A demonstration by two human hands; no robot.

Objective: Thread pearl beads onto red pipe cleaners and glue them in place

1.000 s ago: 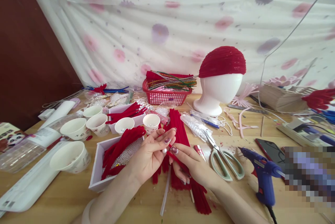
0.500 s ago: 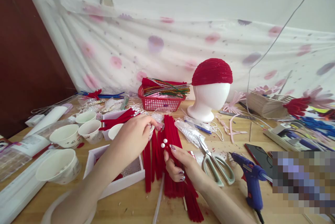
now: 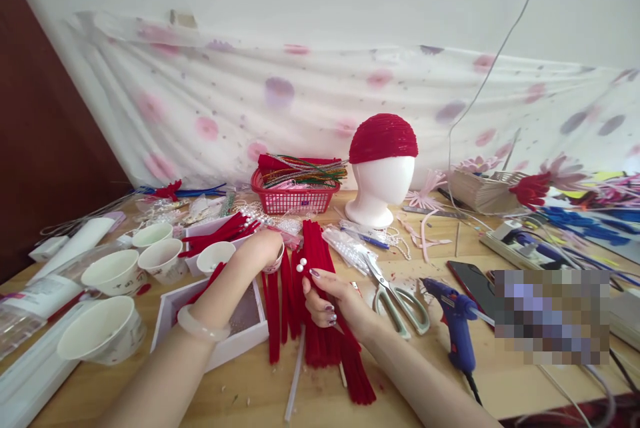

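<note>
My left hand (image 3: 257,256) reaches over a small paper cup (image 3: 273,265), its fingers hidden down inside or behind the rim. My right hand (image 3: 333,298) is closed in a pinch on a red stem tipped with white pearl beads (image 3: 302,265); most of the stem is hidden by the fingers. Below that hand lies a bundle of red chenille stems (image 3: 320,348), with looser red strips (image 3: 273,321) to its left. Another paper cup (image 3: 215,258) stands left of my left hand, and a white box (image 3: 240,351) sits under my left forearm.
A white foam head (image 3: 383,191) wearing a red wrapped cap stands behind, beside a red basket (image 3: 295,201) of stems. Scissors (image 3: 395,295), a blue glue gun (image 3: 457,325) and a phone (image 3: 477,291) lie at right. Several paper cups (image 3: 113,271) stand at left.
My left hand has moved down and left, its fingers going out of sight at the small cup. My right hand keeps its hold on the beaded stem. The whole view has shifted slightly.
</note>
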